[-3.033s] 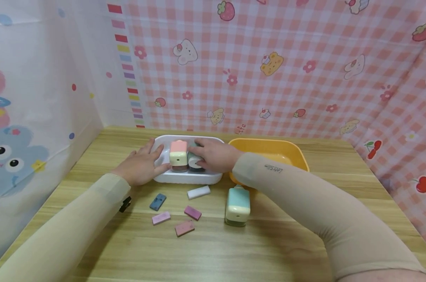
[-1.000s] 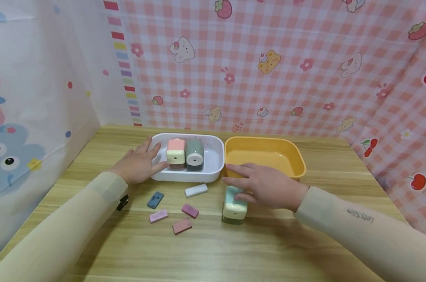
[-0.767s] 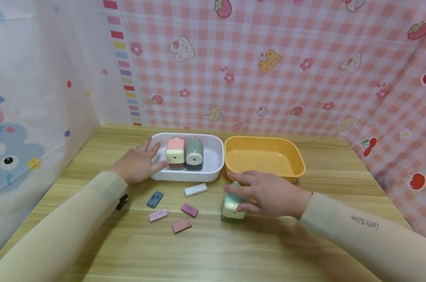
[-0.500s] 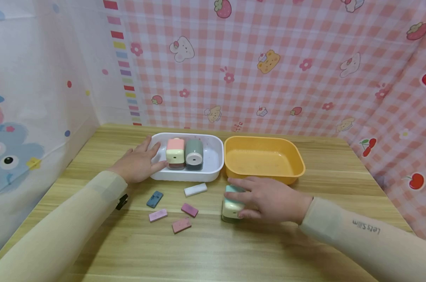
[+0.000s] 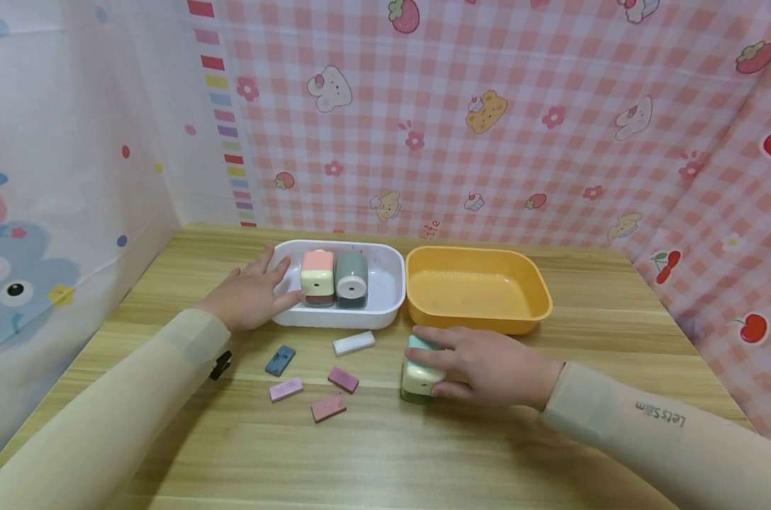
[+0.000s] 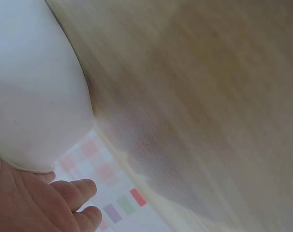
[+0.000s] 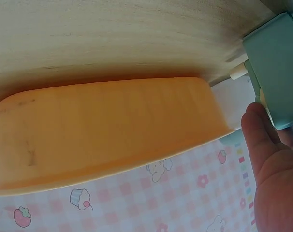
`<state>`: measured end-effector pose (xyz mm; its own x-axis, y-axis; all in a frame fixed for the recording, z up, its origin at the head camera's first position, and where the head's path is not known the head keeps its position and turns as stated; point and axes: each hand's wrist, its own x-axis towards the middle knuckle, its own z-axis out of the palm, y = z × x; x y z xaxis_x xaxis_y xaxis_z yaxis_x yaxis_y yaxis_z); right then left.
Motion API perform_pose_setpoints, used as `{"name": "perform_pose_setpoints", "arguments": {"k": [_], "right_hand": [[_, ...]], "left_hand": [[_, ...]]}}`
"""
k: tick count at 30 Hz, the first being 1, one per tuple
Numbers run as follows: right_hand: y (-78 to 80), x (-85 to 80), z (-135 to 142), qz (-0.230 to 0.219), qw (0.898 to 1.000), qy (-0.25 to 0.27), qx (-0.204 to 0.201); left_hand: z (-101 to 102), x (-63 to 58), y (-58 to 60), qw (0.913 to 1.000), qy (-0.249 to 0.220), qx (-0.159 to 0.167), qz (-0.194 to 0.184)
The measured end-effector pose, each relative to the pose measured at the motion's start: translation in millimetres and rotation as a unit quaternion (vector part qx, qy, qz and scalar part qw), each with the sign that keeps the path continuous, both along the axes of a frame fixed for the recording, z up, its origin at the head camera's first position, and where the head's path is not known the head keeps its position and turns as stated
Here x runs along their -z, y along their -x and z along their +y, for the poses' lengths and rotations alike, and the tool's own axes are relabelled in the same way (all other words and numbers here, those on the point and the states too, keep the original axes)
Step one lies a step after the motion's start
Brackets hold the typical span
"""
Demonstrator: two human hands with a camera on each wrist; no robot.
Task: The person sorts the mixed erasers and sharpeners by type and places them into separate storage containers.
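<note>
My right hand [image 5: 487,365] holds a mint and cream pencil sharpener [image 5: 417,380] on the table, thumb at its near side and fingers over its top. In the right wrist view, the fingertips lie against the green body [image 7: 277,67], beside a short cream peg. My left hand [image 5: 246,294] rests with spread fingers at the left end of a white tray [image 5: 387,282]; the left wrist view shows its fingers by the tray's wall [image 6: 35,92]. Inside that tray stand a pink and cream sharpener [image 5: 318,278] and a grey-green one [image 5: 351,273], side by side.
Right of the white tray sits a yellow-orange tray [image 5: 481,290]. Several small erasers lie in front: white [image 5: 354,343], dark blue [image 5: 280,360], lilac [image 5: 286,389], magenta [image 5: 344,380] and salmon pink [image 5: 329,408]. A patterned cloth [image 5: 449,170] hangs behind the table.
My right hand has left the grey-green sharpener in the white tray, come right and toward me, and settled around the mint sharpener. My left hand has stayed at the tray.
</note>
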<state>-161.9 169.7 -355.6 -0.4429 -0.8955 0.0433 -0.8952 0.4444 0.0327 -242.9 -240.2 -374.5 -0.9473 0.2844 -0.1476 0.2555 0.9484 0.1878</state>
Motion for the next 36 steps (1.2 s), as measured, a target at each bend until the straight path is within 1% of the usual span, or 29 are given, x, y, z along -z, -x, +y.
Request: {"name": "perform_pose_setpoints", "arguments": {"k": [13,27,36], "right_hand": [[-0.8,2.6,-0.4,-0.007,1.000,0.005,0.012],[-0.8,3.7,-0.4,-0.008,1.000,0.004,0.014],[-0.8,3.3,-0.5,0.000,1.000,-0.003,0.013]], "left_hand": [[0.2,-0.2,-0.6,1.0000,-0.003,0.001,0.001],[0.3,-0.4,-0.8,1.0000,-0.004,0.000,-0.001],[0.9,-2.1,-1.9,1.0000,-0.008,0.000,-0.001]]}}
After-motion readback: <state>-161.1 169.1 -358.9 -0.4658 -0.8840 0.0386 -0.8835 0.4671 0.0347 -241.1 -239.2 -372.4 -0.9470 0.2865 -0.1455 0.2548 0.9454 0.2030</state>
